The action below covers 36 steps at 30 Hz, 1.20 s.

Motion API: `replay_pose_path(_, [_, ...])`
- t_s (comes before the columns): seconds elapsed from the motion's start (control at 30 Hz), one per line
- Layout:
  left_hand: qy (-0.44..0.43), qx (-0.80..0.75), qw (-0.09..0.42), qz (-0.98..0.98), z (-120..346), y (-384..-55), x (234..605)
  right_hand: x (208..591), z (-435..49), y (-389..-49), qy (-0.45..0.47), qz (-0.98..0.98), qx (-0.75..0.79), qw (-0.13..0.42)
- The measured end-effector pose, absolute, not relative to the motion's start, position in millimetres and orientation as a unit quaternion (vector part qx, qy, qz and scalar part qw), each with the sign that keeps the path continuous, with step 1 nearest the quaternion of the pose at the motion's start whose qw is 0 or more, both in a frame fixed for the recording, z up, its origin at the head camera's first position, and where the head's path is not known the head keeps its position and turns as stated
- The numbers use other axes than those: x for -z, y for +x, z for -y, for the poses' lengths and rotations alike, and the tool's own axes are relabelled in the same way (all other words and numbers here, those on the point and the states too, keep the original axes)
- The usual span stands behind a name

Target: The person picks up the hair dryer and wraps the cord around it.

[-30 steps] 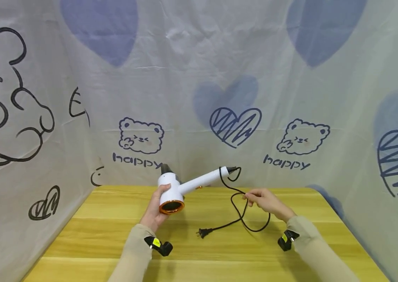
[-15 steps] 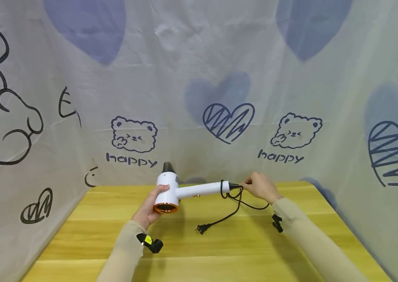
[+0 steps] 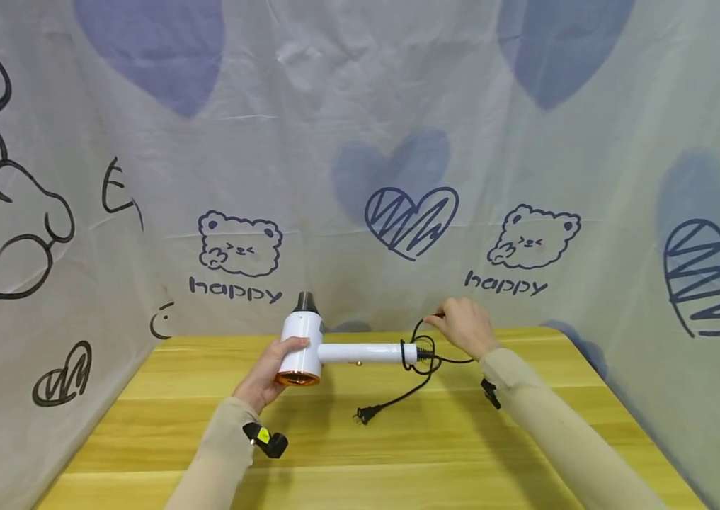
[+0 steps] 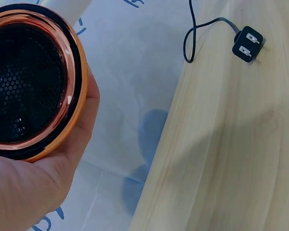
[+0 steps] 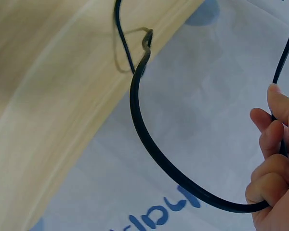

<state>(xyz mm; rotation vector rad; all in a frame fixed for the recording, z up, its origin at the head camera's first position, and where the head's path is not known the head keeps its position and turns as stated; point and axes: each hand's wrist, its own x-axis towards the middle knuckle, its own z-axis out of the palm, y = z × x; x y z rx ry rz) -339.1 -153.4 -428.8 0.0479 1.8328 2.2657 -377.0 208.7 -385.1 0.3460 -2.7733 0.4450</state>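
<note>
A white hair dryer [image 3: 360,353] with a dark nozzle and a copper-coloured rear ring is held above the table. My left hand [image 3: 275,365] grips its barrel, thumb across the front; in the left wrist view the mesh intake [image 4: 26,86] faces the camera. At the handle's end the black cord [image 3: 425,381] makes a loop around the handle. My right hand [image 3: 464,326] pinches the cord just right of the handle end, and in the right wrist view its curled fingers [image 5: 269,185] hold a bend of it. The two-pin plug [image 3: 367,414] hangs at the cord's free end.
A wood-grain table [image 3: 321,453] lies below both hands. Pale cloth [image 3: 334,85] printed with hearts and bears stands close behind the table's far edge and along both sides.
My right hand has moved up and left, bringing the cord to the handle's end, where it now loops around. The hair dryer's handle has lowered from a slant to nearly level.
</note>
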Motion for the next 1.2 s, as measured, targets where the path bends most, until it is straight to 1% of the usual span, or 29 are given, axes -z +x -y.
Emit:
replay_pose_path(0.3, [0.027,-0.727,0.076,-0.682,150.4,-336.7,413.7,365.2,-196.2,-374.0,0.135,0.954,-0.136,0.229])
replay_pose_path(0.57, [0.056,-0.699,0.057,-0.71,139.5,-334.4,409.9,352.7,-174.1,-360.8,0.202,0.926,-0.125,0.293])
replay_pose_path(0.87, [0.025,-0.694,0.032,-0.719,133.1,-336.5,416.3,353.3,-162.2,-351.5,0.248,0.903,-0.167,0.31])
replay_pose_path(1.07, [-0.015,-0.709,0.022,-0.705,135.2,-337.1,420.0,355.5,-161.7,-338.0,0.282,0.883,-0.191,0.323])
replay_pose_path(1.2, [-0.027,-0.718,0.011,-0.695,135.6,-337.7,420.0,358.2,-158.9,-327.8,0.314,0.872,-0.194,0.321])
